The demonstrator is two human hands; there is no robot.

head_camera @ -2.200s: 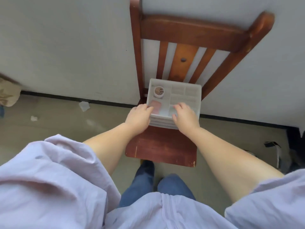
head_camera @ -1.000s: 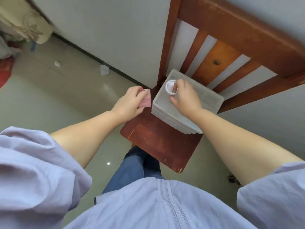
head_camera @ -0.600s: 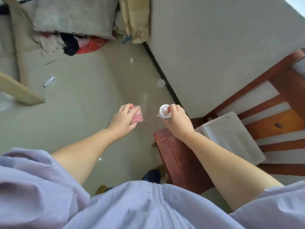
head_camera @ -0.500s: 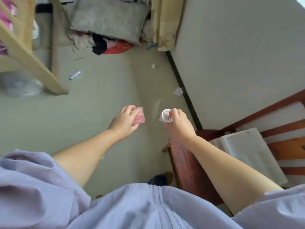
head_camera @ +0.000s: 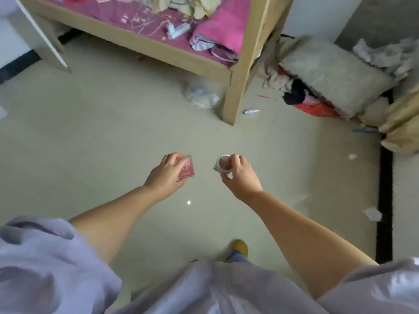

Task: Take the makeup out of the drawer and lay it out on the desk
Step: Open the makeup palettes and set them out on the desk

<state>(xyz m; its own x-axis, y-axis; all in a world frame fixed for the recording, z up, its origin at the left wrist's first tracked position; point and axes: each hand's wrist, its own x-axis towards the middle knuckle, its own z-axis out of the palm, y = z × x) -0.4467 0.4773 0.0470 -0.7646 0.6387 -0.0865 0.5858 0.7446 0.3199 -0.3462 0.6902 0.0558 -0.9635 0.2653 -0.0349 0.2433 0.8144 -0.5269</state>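
Fingers of the left hand [head_camera: 166, 175] curl round a pink square compact [head_camera: 186, 170]; fingers of the right hand [head_camera: 241, 177] pinch a small white round jar [head_camera: 221, 163]. Both are held in the air above the pale floor [head_camera: 113, 132], apart from each other. Beyond stands a wooden bed frame [head_camera: 240, 71] with pink bedding [head_camera: 224, 28], a grey cushion [head_camera: 333, 73], and a crumpled plastic bag [head_camera: 200, 96].

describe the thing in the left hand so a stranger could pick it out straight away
Start from the two bare forearms reaching out over the pale floor. The left hand grips a pink compact. It is flat and square, unlike the round white jar in the right hand.
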